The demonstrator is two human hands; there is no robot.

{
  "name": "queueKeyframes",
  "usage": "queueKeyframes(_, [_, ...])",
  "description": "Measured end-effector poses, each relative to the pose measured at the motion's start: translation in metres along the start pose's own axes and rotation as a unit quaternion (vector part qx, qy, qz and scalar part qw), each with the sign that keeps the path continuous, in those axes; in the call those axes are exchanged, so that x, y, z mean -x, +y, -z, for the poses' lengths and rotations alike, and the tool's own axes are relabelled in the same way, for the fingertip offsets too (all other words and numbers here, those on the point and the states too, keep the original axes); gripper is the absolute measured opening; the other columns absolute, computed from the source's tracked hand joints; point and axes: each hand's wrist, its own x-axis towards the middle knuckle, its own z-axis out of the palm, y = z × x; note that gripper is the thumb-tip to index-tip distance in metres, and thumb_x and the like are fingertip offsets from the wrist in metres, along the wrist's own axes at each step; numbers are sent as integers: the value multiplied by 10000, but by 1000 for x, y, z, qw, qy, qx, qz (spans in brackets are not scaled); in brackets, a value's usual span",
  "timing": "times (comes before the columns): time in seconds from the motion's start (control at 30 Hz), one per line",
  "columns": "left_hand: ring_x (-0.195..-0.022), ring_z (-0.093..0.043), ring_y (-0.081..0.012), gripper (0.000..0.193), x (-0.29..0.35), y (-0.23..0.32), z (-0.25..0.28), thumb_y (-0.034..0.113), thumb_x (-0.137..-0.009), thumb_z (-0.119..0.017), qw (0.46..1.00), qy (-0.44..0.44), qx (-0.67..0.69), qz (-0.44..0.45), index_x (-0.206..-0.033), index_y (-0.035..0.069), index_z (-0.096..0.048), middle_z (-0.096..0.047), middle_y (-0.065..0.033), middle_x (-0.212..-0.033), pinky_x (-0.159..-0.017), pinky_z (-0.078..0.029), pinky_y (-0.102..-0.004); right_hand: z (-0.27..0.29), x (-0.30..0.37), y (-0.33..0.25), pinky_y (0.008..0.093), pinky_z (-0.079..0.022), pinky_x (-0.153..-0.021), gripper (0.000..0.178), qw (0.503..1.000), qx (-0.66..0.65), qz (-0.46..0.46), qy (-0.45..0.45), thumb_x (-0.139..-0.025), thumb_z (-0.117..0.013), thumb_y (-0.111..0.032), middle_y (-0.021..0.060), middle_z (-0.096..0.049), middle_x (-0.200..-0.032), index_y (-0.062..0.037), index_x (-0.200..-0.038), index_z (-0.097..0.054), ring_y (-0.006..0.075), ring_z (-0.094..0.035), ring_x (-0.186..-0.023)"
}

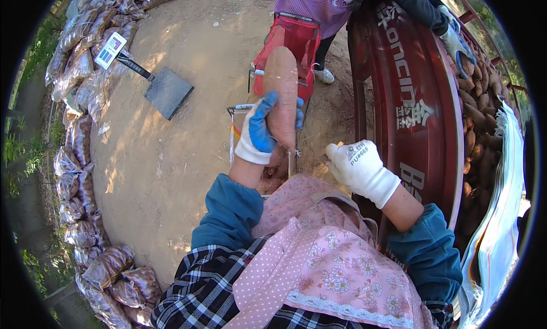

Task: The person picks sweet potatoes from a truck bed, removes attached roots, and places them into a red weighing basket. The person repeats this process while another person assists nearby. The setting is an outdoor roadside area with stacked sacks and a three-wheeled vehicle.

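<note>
My left hand (257,134), in a white glove with a blue palm, is wrapped round the lower part of a large, long sweet potato (281,72), held upright. Beneath it stands a metal-rimmed bag frame (240,108) with sweet potatoes low inside, partly hidden by my hand and apron. To the right, my right hand (360,168), in a white glove, is closed with its knuckles up. A small orange-brown bit shows at its fingers, too little to name. This hand is apart from the sweet potato, near the truck's side.
A red truck side (413,90) rises at right, with loose sweet potatoes (476,109) behind it. A co-worker's gloved hand (457,48) reaches into them. A red mesh bag (289,35) hangs ahead beside a person in purple. Left are a platform scale (169,94) and stacked filled bags (80,186).
</note>
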Motion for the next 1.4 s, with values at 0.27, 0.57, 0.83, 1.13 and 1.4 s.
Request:
queueKeyframes(0.27, [-932,-625,-240,694,55,1,134,240,-817,-790,918,260,-281,103,-1373,-12,-459,-641,-143,-1097,-781,-536,-344,84,112,43,227,-301,-487,215,862,-308,-345,206,-1007,-534,-183,-45,-412,-604,5,-937,-609,27,-362,-542])
queueKeyframes(0.57, [-1067,-620,-432,784,47,-124,167,452,-852,-655,633,155,-734,192,-1455,34,-379,-595,-317,-1209,-896,-512,-443,60,152,37,211,-322,-497,210,826,-312,-440,165,-1012,-485,-141,-35,-504,-644,12,-1004,-629,31,-398,-538])
queueKeyframes(0.83, [-958,-671,-441,850,75,-146,168,292,-908,-540,562,6,-774,291,-1535,-61,-88,-649,-337,-1054,-859,-535,-474,36,160,32,203,-318,-491,204,824,-330,-444,122,-1005,-491,-110,-35,-500,-683,19,-1098,-618,28,-404,-539])
queueKeyframes(1.13, [-896,-694,-377,735,70,-162,211,263,-881,-597,551,-36,-800,237,-1472,-45,-287,-694,-254,-989,-787,-537,-482,25,159,42,218,-378,-543,215,884,-234,-394,95,-982,-515,-87,0,-560,-727,37,-1123,-617,51,-462,-600])
queueKeyframes(1.4, [-1225,-546,-411,1039,73,-123,206,487,-663,-810,542,264,-774,194,-1498,82,-343,-521,-229,-1386,-989,-473,-466,20,164,39,223,-423,-563,218,873,-248,-409,94,-977,-504,-66,12,-574,-741,33,-1134,-617,61,-504,-626])
